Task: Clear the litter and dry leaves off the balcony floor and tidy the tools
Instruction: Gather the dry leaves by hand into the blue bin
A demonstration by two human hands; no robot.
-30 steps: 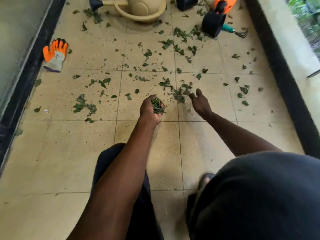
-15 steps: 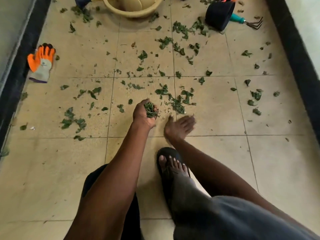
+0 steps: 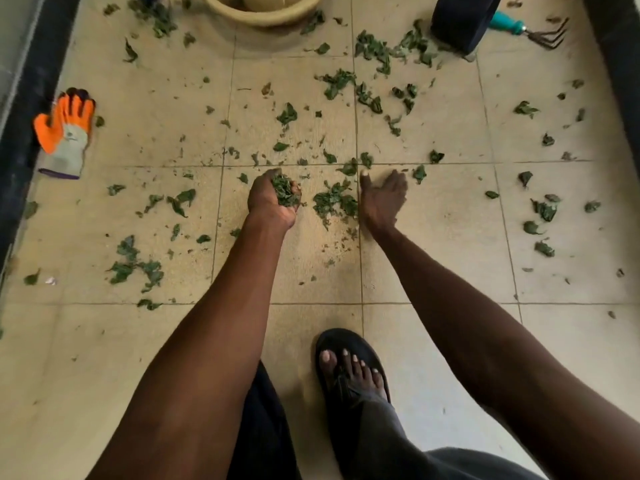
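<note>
Green leaf scraps lie scattered over the beige tiled balcony floor (image 3: 433, 237). My left hand (image 3: 268, 202) grips a handful of leaves (image 3: 284, 191) just above the floor. A small pile of leaves (image 3: 334, 202) lies between my hands. My right hand (image 3: 381, 199) stands on its edge at the right of that pile, palm turned toward it, fingers straight, holding nothing. An orange and grey work glove (image 3: 65, 133) lies flat near the left wall. A teal-handled hand rake (image 3: 533, 31) lies at the top right.
A beige watering can (image 3: 263, 13) and a black pot (image 3: 460, 22) stand at the top edge. Dark skirting runs along the left wall (image 3: 31, 116) and the right (image 3: 616, 64). My sandalled foot (image 3: 349, 368) is planted below my hands.
The view has dropped closer to the floor. My right hand swung in from the right and now stands beside the leaf pile. My left hand keeps its handful.
</note>
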